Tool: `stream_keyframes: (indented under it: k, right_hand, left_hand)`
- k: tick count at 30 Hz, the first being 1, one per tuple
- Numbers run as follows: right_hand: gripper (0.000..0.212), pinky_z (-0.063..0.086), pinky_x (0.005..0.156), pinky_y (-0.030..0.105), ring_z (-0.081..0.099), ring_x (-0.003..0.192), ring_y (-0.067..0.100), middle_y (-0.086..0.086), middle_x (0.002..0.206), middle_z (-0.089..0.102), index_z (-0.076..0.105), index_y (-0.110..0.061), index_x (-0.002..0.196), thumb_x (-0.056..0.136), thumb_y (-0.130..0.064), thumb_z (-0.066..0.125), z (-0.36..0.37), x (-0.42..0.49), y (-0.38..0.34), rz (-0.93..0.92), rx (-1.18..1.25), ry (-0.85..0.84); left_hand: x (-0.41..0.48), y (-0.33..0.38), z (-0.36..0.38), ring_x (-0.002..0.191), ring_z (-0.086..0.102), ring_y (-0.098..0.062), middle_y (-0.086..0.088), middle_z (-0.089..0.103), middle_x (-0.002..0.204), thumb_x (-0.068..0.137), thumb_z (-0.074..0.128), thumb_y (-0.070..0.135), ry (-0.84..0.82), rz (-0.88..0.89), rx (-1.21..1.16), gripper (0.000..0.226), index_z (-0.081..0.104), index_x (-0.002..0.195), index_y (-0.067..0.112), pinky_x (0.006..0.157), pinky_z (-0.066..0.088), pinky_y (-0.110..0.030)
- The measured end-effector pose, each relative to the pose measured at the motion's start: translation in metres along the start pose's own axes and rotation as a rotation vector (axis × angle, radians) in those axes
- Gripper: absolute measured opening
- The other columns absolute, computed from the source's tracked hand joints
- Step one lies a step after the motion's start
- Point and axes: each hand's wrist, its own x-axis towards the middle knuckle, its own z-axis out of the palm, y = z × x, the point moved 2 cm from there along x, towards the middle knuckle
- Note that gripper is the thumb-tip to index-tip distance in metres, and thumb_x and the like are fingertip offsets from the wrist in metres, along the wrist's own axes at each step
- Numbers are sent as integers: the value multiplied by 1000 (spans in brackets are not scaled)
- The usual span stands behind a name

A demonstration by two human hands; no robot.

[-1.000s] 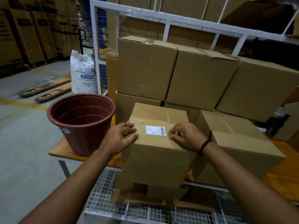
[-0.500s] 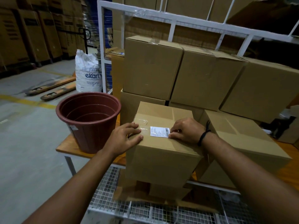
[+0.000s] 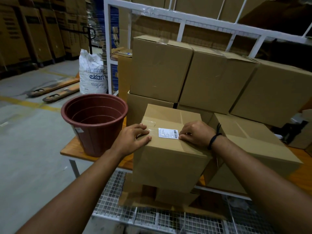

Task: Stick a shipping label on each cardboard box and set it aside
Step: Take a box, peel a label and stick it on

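Your left hand [image 3: 133,139] lies flat on the box [image 3: 168,159]; right hand [image 3: 196,134] fingertips press the label [image 3: 167,133] at its barcode end, pointing right. Sack [image 3: 92,73] reads "ekart".

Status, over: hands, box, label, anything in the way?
Left hand flat on box top, steadying. Right hand, fingers curled at right edge of label. Label lies on box top. Bucket left of box, not blocking.

Both arms stretch forward, hands low and close together.
The left hand [image 3: 133,138] lies palm-down, fingers nearly straight and slightly spread; the right hand [image 3: 195,134], with a dark band [image 3: 213,139] around its wrist, is arched, its bent fingers pressing down at the tips.
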Motion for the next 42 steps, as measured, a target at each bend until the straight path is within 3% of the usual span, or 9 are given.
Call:
stream_keyframes:
  k: [4,8,12,16,24,29,35,38,42]
  right_hand:
    - [29,50,78,34,62,89,16,-2,100,70,75,-20,102,91,-42,61,2,0,1,7,24,21]
    - [30,49,78,33,61,88,15,-2,100,70,76,-19,102,89,-43,63,0,4,0,20,22,18]
    - [29,49,78,35,61,89,17,0,103,71,74,-18,106,93,-38,58,1,7,-3,45,14,56]
    - [34,45,68,29,52,80,8,-8,98,67,71,-26,104,90,-53,56,6,10,-24,45,2,109]
    - [40,46,61,29,54,74,11,-10,78,60,62,-27,81,80,-66,58,7,38,-43,159,-11,77]
    - [36,48,62,30,52,72,11,-10,74,58,60,-26,78,82,-62,58,6,41,-46,162,-14,68]
    - [34,39,56,26,51,71,11,-9,76,58,58,-27,79,84,-61,55,3,40,-47,139,-21,54]
    - [34,42,58,27,53,72,13,-7,78,60,59,-27,80,87,-60,51,5,39,-49,140,-59,57]
    - [37,44,64,30,57,76,13,-5,83,67,71,-21,90,92,-53,51,6,31,-34,239,229,116]
  left_hand:
    - [0,0,-1,126,48,-2,3,61,132,77,56,65,-4,-4,1,63,71,116,18,107,42,-30]
    - [2,-2,1,126,50,-5,2,62,131,83,68,49,26,13,25,45,72,115,17,107,43,-35]
    - [6,-1,-1,124,51,-5,3,63,129,81,62,57,19,7,45,52,72,114,18,106,44,-32]
    - [4,-1,0,123,51,-2,4,63,128,79,58,59,18,4,40,55,73,114,19,104,43,-29]
    - [5,-2,0,127,48,-4,4,62,130,85,67,48,26,11,20,41,72,115,19,106,43,-33]
    - [6,0,-1,126,50,-5,3,64,127,81,61,54,36,7,36,49,73,113,20,106,43,-33]
    - [6,0,0,127,49,-6,4,63,128,82,62,54,32,5,31,47,73,113,21,106,44,-37]
    - [7,0,0,127,49,-6,4,63,129,85,66,49,31,8,33,42,72,114,21,106,44,-37]
    - [6,-2,0,125,50,-4,5,63,128,86,68,46,40,22,40,39,72,114,20,104,45,-35]
